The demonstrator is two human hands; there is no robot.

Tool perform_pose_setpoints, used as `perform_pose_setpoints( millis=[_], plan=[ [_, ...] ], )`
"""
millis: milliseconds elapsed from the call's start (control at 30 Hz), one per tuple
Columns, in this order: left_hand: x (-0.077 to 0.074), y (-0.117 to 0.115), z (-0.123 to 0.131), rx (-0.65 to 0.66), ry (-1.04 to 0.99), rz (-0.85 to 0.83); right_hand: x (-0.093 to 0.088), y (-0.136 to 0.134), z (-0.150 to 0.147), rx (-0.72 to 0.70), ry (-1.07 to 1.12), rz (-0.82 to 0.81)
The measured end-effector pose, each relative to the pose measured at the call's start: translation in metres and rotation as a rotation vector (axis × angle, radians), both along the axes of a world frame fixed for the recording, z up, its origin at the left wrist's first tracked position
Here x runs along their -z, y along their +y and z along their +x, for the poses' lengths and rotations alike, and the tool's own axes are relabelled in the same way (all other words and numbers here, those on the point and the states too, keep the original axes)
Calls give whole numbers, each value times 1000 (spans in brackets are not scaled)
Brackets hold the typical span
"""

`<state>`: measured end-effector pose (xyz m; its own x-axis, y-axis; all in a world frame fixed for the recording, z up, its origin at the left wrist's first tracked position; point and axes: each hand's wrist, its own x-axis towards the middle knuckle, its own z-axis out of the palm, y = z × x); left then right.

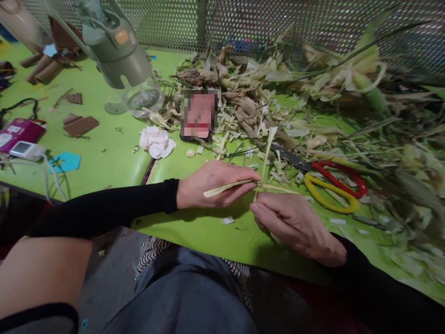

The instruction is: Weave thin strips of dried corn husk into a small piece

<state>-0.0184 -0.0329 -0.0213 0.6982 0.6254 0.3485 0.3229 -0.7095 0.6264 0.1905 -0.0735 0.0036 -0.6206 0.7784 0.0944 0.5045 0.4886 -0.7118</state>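
Note:
Pale corn husk strips (267, 155) cross one another between my two hands, low over the green table (194, 227). My left hand (215, 183) pinches them close to the crossing, and one strip end sticks out under its fingers to the left. Just below the crossing, my right hand (295, 225) is closed with thumb and fingertips on a thin strip end that points down. Another strip reaches right above the right knuckles. Scissors (330, 185) with one red and one yellow handle lie beyond my right hand, their blades pointing to the upper left.
A heap of dry corn husks (347, 102) covers the back and right of the table, against a perforated metal panel (243, 23). A phone (199, 113), crumpled tissue (157, 142) and a clear bottle (114, 51) stand or lie farther back. A purple device (24, 134) with a white cable is at left.

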Motion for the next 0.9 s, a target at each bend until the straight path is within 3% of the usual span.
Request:
perform_pose_setpoints(
  millis=[200, 500, 733, 900],
  plan=[
    [-3, -4, 1, 19, 1, -85, 6, -4, -4, -75, -14, 53],
    [-12, 7, 4, -26, -298, -840, 17, 1, -4, 100, -20, -21],
    [-8, 12, 4, -11, -515, -1202, 14, 8, 5, 406, 204, -230],
    [-10, 10, 5, 29, -488, -1243, 15, 7, 1, 332, 201, -168]
  ],
)
